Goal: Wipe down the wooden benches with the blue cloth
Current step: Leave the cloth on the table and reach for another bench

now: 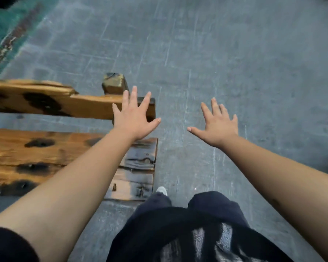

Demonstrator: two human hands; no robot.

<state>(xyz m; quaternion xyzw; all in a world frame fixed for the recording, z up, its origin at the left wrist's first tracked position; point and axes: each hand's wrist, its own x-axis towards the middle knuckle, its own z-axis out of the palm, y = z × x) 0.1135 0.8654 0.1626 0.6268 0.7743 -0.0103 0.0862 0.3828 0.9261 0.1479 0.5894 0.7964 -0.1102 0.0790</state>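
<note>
A: While both arms are stretched forward, the left hand (134, 120) is seen at the centre of the frame, palm down, its fingers (133, 95) spread wide apart and nothing held.

B: And the right hand (219, 125) is shown right of centre, likewise flat, fingers (214, 106) fanned apart, nothing gripped, over the grey paved floor (235, 53).

A: The wooden benches are found at the left. The upper bench (55, 101) runs in from the left edge at mid-height; its end is overlapped by the left hand, though contact cannot be judged.

B: The nearer bench (45, 157) is seen lower left, its tabletop marked with dark burnt patches, and it is crossed by the left forearm.

A: A strip of floor is seen between the two benches. A square wooden post (115, 83) is noted just above the upper bench's end.

B: Dark trousers (178, 214) and a pale shoe tip (161, 190) are seen at bottom centre, beside the nearer bench's end.

A: A teal surface (8, 25) is glimpsed, blurred, in the upper left. The blue cloth is not seen anywhere in view.
</note>
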